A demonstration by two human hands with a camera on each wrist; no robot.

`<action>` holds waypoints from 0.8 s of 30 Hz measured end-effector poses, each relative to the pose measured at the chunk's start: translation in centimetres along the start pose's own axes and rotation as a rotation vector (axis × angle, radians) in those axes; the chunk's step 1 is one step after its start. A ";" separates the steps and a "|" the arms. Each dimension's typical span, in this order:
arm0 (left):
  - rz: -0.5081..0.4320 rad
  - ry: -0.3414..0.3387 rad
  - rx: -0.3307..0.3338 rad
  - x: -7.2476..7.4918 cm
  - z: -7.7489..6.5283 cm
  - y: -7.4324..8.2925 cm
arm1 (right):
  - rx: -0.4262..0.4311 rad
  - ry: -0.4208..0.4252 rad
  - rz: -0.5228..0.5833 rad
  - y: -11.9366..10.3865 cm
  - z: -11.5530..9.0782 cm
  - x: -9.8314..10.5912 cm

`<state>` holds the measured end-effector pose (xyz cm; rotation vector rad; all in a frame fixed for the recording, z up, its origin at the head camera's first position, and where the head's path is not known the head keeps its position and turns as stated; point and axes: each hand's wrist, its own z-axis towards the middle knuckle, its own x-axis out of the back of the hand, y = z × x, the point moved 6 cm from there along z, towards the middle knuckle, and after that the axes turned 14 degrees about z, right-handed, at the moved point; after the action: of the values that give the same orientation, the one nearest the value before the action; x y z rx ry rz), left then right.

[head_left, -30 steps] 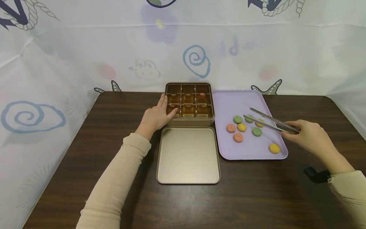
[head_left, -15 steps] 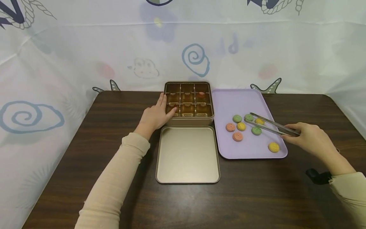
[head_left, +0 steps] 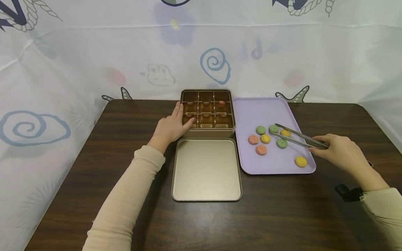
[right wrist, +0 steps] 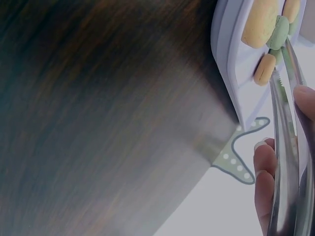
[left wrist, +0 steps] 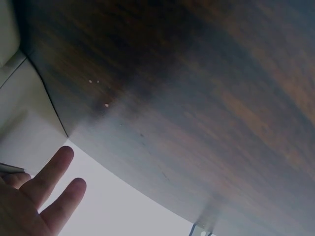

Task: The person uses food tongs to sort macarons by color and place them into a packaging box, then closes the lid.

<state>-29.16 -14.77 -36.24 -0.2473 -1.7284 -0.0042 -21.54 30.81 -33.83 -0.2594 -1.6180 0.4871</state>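
My left hand [head_left: 170, 128] rests against the left side of a gold tin [head_left: 208, 133], its thumb over the front left corner. A brown divided insert fills the tin, and a pink macaron [head_left: 222, 103] shows in a right-hand compartment. In the left wrist view the fingers [left wrist: 55, 169] look straight. My right hand [head_left: 340, 151] holds metal tongs [head_left: 301, 139] over a lilac tray [head_left: 251, 164]. The tong tips lie on either side of a green macaron [head_left: 273, 129]; whether they squeeze it I cannot tell. Other green, pink and yellow macarons [head_left: 265, 138] lie scattered on the tray.
A flat gold lid [head_left: 206, 170] lies in front of the tin on the dark wooden table [head_left: 207, 223]. The tray stands close beside the tin on the right. A patterned white cloth [head_left: 257, 73] hangs behind the table.
The tongs have come slightly downward in the head view, and their tips now stand closer together around the far green macaron. The left hand has stayed against the tin.
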 end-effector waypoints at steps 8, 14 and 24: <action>0.001 0.005 0.004 0.1 -0.1 0.0 | -0.004 0.001 0.002 0.1 0.0 -0.1; 0.002 0.007 0.003 0.1 -0.1 0.0 | 0.021 0.030 -0.016 0.0 0.0 -0.1; -0.004 0.010 0.004 0.0 0.0 0.0 | 0.029 0.071 -0.027 -0.2 -0.2 0.1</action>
<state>-29.15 -14.78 -36.22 -0.2401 -1.7186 -0.0047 -21.35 30.69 -33.68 -0.2302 -1.5422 0.4755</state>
